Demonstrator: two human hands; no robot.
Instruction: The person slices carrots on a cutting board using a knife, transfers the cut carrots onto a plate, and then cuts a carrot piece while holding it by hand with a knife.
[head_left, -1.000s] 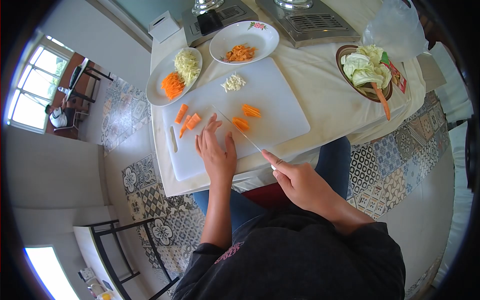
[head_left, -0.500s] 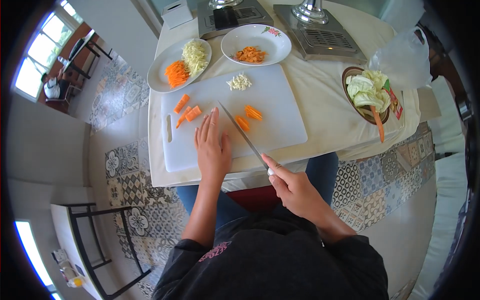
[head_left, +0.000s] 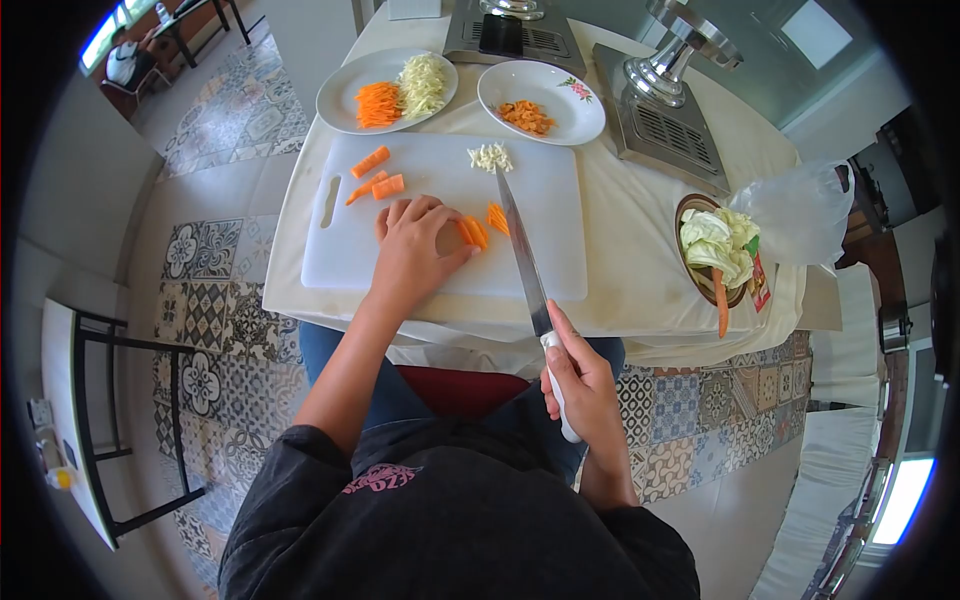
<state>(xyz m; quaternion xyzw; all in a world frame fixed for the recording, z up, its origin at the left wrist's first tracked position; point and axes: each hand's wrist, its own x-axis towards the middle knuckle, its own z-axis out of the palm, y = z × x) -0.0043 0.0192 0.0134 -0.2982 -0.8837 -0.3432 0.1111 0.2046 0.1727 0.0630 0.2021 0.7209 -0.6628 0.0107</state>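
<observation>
Cream cloth-covered table [head_left: 640,290] bears white rectangular cutting board [head_left: 555,210]; thin orange carrot slices [head_left: 476,234] at four o'clock on board; left hand [head_left: 408,245] at slices, fingers curled, thumb spread apart; cannot tell if pinching; right hand [head_left: 580,385], fingers wrapped round white-handled steel knife [head_left: 531,280], tip near chopped white pile [head_left: 488,156] at one o'clock.

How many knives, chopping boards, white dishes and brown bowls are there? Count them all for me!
Knife: 1
Chopping board: 1
White dishes: 2
Brown bowl: 1
Total: 5
</observation>
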